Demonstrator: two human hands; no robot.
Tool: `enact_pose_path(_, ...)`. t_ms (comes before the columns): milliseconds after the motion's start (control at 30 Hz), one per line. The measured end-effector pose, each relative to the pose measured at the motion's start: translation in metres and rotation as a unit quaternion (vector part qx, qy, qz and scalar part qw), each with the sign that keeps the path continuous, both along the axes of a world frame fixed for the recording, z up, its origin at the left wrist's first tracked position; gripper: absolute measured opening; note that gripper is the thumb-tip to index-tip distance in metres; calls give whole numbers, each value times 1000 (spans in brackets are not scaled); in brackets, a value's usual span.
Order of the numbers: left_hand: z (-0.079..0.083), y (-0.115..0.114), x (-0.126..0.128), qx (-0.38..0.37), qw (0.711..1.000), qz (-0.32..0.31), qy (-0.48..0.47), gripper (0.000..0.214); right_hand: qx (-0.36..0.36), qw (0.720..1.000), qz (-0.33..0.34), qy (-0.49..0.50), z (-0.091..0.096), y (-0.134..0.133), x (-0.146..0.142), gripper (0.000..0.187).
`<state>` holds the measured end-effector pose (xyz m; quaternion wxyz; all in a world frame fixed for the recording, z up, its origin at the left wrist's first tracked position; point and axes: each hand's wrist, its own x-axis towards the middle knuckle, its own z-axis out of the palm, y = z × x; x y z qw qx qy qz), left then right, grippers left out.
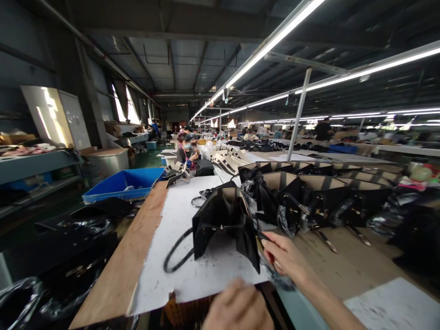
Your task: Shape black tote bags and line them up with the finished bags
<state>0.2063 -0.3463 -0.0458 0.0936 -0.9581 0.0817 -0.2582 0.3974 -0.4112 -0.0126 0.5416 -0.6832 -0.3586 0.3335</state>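
A black handbag point(225, 229) stands with its mouth spread on the white sheet point(165, 270), showing a beige lining. One loop handle point(178, 252) lies out to its left. My right hand point(282, 256) is closed at the bag's right side, fingers pinched on a dark strap that looks like the other handle. Clear plastic wrap point(280, 277) hangs just below these fingers. My left hand point(237, 307) is low in front of the bag, apart from it and smeared by motion. Its fingers look curled, but whether they hold anything is hidden.
Several black handbags point(326, 201) stand in rows on the table to the right, some with plastic-wrapped handles. A blue bin point(123, 183) is at the left, above a pile of black bags point(68, 243). Beyond the table's far end sits a co-worker point(185, 153). A metal post point(299, 114) rises behind the bags.
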Motion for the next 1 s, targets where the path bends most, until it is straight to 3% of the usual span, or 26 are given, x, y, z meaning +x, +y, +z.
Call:
enact_pose_path(33,9,16,-6,-21,997,63,-28,48,-1,1000,-5,-14,-4,-1,4,33)
enact_pose_path(67,17,34,-10,-71,977,193,-61,53,-1,1000,-10,-21,-8,-3,8,36)
enact_pose_path(100,23,50,-13,-127,942,301,-77,59,-1,1000,-13,-22,-12,-4,11,38)
enact_pose_path(133,27,66,-14,-185,911,362,-70,66,-3,1000,-14,-23,-14,-5,14,39)
enact_pose_path(200,29,90,-14,-338,851,401,3,78,-16,999,-3,-33,-17,-8,18,40)
enact_pose_path(267,27,104,-11,-463,805,366,65,83,-32,998,13,-57,-16,-11,21,41)
enact_pose_path(333,30,109,-7,-524,785,321,77,82,-45,995,25,-84,-15,-14,23,40)
enact_pose_path(433,47,110,5,-481,819,313,20,79,-63,991,21,-118,-13,-14,23,40)
enact_pose_path(567,73,109,42,-243,923,298,-8,68,-82,984,-36,-155,-13,-8,18,44)
enact_pose_path(633,77,111,67,-155,949,274,30,69,-81,970,-82,-215,-11,-3,13,43)
enact_pose_path(733,73,115,98,-110,944,301,79,87,-77,927,-141,-340,-6,9,1,47)
enact_pose_path(833,67,121,109,-113,922,349,120,104,-107,897,-167,-395,0,26,-7,57)
enact_pose_path(933,69,131,97,-122,912,371,124,106,-151,895,-162,-388,6,41,-7,54)
enact_pose_path(1000,72,141,82,-143,902,384,136,107,-152,911,-136,-358,9,47,-5,46)
